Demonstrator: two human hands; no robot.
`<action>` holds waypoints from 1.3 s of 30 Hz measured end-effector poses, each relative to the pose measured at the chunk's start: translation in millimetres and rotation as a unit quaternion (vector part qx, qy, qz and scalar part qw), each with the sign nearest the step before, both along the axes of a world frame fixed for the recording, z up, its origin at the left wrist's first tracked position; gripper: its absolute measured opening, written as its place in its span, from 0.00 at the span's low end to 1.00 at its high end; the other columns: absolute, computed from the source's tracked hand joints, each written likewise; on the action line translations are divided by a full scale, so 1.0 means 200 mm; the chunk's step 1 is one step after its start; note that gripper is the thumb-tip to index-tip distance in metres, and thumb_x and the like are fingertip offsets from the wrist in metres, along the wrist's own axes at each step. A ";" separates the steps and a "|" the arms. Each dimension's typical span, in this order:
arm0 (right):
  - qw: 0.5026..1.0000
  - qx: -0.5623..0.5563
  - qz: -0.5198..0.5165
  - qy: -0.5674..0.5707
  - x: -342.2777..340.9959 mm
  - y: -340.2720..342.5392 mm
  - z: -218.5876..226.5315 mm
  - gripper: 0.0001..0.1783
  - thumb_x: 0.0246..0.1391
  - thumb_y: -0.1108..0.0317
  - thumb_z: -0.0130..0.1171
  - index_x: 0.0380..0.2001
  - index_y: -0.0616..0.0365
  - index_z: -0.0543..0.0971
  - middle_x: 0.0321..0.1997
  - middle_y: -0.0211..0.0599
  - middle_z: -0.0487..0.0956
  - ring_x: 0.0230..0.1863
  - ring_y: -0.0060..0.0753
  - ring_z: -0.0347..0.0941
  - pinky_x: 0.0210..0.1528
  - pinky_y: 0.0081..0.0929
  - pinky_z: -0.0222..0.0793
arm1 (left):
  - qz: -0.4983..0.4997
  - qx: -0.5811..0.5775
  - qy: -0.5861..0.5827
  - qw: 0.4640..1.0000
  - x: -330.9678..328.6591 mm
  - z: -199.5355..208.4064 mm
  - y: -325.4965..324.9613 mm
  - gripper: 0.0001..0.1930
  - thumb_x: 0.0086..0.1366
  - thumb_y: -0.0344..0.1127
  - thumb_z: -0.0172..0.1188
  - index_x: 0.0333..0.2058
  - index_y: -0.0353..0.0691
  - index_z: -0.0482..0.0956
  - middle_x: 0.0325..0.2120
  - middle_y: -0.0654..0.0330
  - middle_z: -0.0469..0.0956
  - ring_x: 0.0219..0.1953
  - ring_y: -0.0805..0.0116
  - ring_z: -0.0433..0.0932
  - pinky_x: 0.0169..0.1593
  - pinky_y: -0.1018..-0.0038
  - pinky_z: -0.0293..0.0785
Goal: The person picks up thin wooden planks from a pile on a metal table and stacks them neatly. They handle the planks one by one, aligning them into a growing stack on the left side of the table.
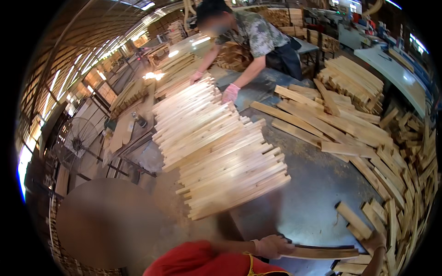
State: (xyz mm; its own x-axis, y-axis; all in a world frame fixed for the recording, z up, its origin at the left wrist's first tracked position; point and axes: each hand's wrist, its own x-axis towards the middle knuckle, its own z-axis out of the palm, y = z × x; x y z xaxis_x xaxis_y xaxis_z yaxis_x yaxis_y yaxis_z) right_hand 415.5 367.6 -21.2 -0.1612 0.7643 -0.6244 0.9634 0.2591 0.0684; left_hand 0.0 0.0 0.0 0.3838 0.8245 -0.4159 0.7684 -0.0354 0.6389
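Observation:
At the bottom, my left hand point(271, 246) is closed round the left end of a wooden slat point(322, 252), which lies level just above the metal tabletop. At the lower right, my right hand point(376, 241) reaches into a heap of loose wood. Its fingers are closed over the near end of a short slat point(353, 220), which points up and to the left; some fingertips are hidden. Ahead of me a long row of pale slats point(230, 161) lies side by side, their ends uneven.
Across the metal table point(308, 193), a person point(262, 39) in a camouflage shirt and gloves touches the row's far end. Loose slats point(322, 119) spread along the right, with a stacked bundle point(352, 80) behind. A fan point(78, 140) stands left. A blurred round shape point(108, 223) covers the lower left.

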 end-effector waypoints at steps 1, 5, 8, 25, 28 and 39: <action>1.000 -0.014 0.021 0.018 0.08 0.02 0.04 0.52 0.40 0.31 0.72 0.64 0.53 0.81 0.42 0.41 0.88 0.44 0.42 0.86 0.46 0.45 0.84 | 0.047 -0.090 -0.065 0.993 -0.09 0.15 0.05 0.38 0.65 0.37 0.64 0.75 0.45 0.67 0.55 0.47 0.79 0.56 0.47 0.78 0.62 0.58 0.73; 0.995 -0.032 -0.073 0.068 0.08 -0.02 0.06 0.39 0.51 0.42 0.69 0.63 0.51 0.81 0.32 0.37 0.86 0.33 0.39 0.84 0.39 0.43 0.82 | 0.202 -0.146 -0.287 0.925 -0.30 -0.12 -0.26 0.42 0.64 0.36 0.62 0.78 0.46 0.62 0.61 0.46 0.78 0.61 0.49 0.78 0.64 0.61 0.73; 0.966 0.003 -0.151 0.208 -0.11 -0.13 0.04 0.31 0.57 0.52 0.65 0.61 0.53 0.81 0.27 0.35 0.82 0.27 0.38 0.79 0.31 0.44 0.78 | 0.261 -0.225 -0.350 0.871 -0.37 -0.09 -0.35 0.44 0.65 0.38 0.63 0.79 0.42 0.58 0.66 0.46 0.75 0.66 0.51 0.74 0.72 0.62 0.67; 0.785 0.135 0.373 0.475 -2.15 -1.50 -0.49 0.21 0.64 0.68 0.53 0.56 0.60 0.82 0.59 0.53 0.83 0.61 0.58 0.78 0.69 0.43 0.73 | 0.177 0.216 0.175 0.944 -0.97 -0.03 -0.47 0.20 0.65 0.47 0.65 0.48 0.39 0.84 0.58 0.47 0.78 0.64 0.43 0.72 0.67 0.48 0.68; 0.876 -0.247 0.094 0.403 -2.39 -1.56 0.13 0.33 0.64 0.48 0.58 0.64 0.60 0.77 0.64 0.58 0.80 0.65 0.60 0.76 0.70 0.44 0.68 | 0.204 0.270 0.231 0.912 -0.97 0.04 -0.40 0.35 0.63 0.49 0.68 0.66 0.40 0.74 0.66 0.47 0.72 0.73 0.41 0.63 0.74 0.46 0.59; 0.983 0.163 0.022 0.075 -0.66 -0.55 0.22 0.45 0.49 0.50 0.74 0.70 0.48 0.71 0.67 0.43 0.77 0.65 0.51 0.75 0.63 0.42 0.74 | 0.118 0.289 0.252 0.916 -0.69 -0.04 -0.30 0.43 0.55 0.46 0.73 0.69 0.42 0.71 0.68 0.49 0.69 0.71 0.42 0.65 0.73 0.43 0.61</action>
State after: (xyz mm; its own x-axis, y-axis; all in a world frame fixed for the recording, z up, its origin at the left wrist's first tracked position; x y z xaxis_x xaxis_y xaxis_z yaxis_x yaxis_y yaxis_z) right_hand 282.8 258.0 22.2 -0.2707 0.9102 -0.3135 0.9573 0.2890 0.0124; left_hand -137.7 -60.6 -7.9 0.0452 0.9981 0.0419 0.9906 -0.0502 0.1269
